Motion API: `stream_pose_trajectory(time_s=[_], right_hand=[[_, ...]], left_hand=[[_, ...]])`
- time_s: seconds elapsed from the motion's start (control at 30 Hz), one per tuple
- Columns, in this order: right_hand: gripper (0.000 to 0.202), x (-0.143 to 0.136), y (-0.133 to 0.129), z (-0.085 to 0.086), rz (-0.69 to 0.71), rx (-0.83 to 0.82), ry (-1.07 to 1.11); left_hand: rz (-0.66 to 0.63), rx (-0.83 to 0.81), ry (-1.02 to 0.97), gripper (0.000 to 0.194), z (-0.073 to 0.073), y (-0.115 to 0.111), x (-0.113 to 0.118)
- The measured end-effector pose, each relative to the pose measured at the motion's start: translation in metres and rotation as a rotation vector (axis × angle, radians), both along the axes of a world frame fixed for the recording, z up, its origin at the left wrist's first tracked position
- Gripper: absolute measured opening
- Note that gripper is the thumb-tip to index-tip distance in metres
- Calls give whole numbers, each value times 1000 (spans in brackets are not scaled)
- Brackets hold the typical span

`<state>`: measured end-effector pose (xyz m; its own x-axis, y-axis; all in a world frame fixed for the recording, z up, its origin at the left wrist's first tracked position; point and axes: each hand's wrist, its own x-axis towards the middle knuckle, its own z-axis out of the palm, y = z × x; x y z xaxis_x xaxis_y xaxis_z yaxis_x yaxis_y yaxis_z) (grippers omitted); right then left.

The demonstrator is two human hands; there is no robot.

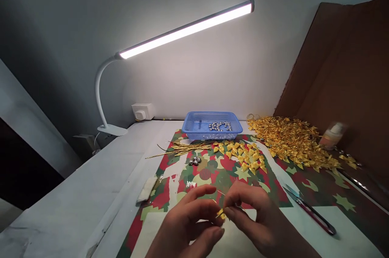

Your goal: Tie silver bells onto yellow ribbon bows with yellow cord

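A small yellow bow (222,214) with a thin gold cord (221,192) sits between my two hands, low in the middle of the view. My left hand (194,221) is curled at the bow, its fingertips against the bow's left side. From the right, my right hand (252,213) pinches thumb and forefinger together at the cord beside the bow. Fingers partly hide both bow and cord. Beyond the hands, several shiny silver bells (195,161) lie on the patterned paper (223,179), with a bundle of gold cords (185,148) and loose yellow bows (243,154) behind.
A blue basket (187,130) with silver bells stands by the wall. A large heap of yellow bows (291,138) lies at right, near a blurred bottle (332,136). Thread snips (313,211) lie right of my hands, a whitish pad (146,190) left. A lamp (112,130) stands back left.
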<state>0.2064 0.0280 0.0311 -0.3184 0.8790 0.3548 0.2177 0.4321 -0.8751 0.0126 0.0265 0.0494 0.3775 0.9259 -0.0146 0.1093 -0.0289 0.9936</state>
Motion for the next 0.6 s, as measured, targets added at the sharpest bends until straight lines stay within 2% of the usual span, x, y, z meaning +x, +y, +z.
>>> stream_pose_trajectory(time_s=[0.13, 0.33, 0.6], right_hand=[[13, -2, -1, 1, -10, 98, -32], [16, -4, 1, 0, -42, 293, -110], [17, -7, 1, -7, -64, 361, -135]], left_hand=[[32, 24, 95, 8, 2, 1, 1], [19, -23, 120, 16, 0, 2, -2], [42, 36, 135, 21, 7, 3, 0]])
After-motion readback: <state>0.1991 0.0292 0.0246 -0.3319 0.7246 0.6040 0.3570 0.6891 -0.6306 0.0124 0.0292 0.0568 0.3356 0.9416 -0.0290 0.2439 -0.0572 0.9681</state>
